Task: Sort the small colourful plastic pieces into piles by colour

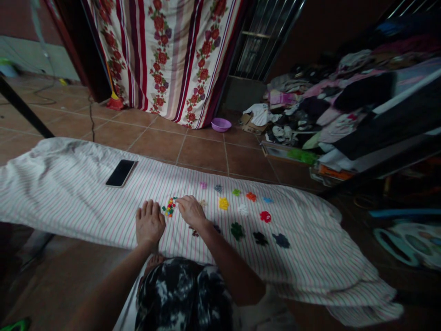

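My left hand (150,222) lies flat on the striped cloth, fingers stretched out and holding nothing. Just to its right is a small heap of mixed coloured pieces (170,208), too small to name their kind. My right hand (191,212) reaches over the cloth with its fingers pressed together at the heap's right edge; whatever is in the fingertips is hidden. Beyond it, single-colour piles are spread out: yellow pieces (223,203), white pieces (243,209), red pieces (265,216), dark green pieces (237,231) and several more. My right forearm partly covers brown pieces (195,232).
A phone (121,173) lies on the striped cloth (79,184) at the left. Past the cloth's far edge are a tiled floor (203,149), a purple basin (221,124) and a flowered curtain (172,59). Heaped clothes (310,101) fill the right back.
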A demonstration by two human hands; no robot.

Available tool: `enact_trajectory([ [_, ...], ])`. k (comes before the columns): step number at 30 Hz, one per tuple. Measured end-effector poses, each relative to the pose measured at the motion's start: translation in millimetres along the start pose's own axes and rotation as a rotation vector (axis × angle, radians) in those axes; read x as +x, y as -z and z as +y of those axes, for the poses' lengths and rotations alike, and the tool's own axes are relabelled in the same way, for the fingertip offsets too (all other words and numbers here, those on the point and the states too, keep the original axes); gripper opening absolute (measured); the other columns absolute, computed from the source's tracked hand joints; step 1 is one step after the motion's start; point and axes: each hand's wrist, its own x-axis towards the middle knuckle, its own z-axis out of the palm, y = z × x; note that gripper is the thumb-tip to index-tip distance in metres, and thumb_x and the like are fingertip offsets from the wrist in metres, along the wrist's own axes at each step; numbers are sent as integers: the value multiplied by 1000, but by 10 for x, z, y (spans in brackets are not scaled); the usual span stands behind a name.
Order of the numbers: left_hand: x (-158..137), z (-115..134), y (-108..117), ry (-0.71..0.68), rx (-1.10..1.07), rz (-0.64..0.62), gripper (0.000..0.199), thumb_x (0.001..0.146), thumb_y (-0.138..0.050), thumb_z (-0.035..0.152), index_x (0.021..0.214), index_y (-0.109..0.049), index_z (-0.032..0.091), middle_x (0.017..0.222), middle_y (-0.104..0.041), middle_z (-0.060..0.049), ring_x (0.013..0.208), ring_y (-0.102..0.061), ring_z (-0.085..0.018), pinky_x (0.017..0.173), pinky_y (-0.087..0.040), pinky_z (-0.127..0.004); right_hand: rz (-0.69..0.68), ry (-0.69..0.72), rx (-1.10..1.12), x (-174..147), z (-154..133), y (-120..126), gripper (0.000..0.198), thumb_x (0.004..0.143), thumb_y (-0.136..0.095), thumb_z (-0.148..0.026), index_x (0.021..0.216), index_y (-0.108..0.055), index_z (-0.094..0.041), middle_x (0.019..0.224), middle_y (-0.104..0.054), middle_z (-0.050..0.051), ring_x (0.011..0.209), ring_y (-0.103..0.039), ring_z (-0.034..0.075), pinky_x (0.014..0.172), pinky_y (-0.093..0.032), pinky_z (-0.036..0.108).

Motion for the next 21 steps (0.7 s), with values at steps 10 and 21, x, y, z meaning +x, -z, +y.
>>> enact_trajectory([
  [10, -3, 7, 5, -4, 18, -8, 43, 91, -38, 25, 125, -60, 11, 138, -57, -19, 136, -45, -33, 112, -31, -51, -79, -47, -38, 166, -235, -29, 32, 99, -41, -21, 117, -67, -27, 108, -65, 8, 105, -57, 21, 89, -42, 30],
  [21, -10, 1, -5, -10, 35, 1, 42, 91, -39, 24, 126, -60, 10, 139, -57, -18, 136, -45, -33, 113, -31, -51, -60, -41, 26, 243, -111, -130, 36, 99, -37, -16, 118, -66, -24, 108, -68, 6, 102, -60, 17, 89, -42, 26],
])
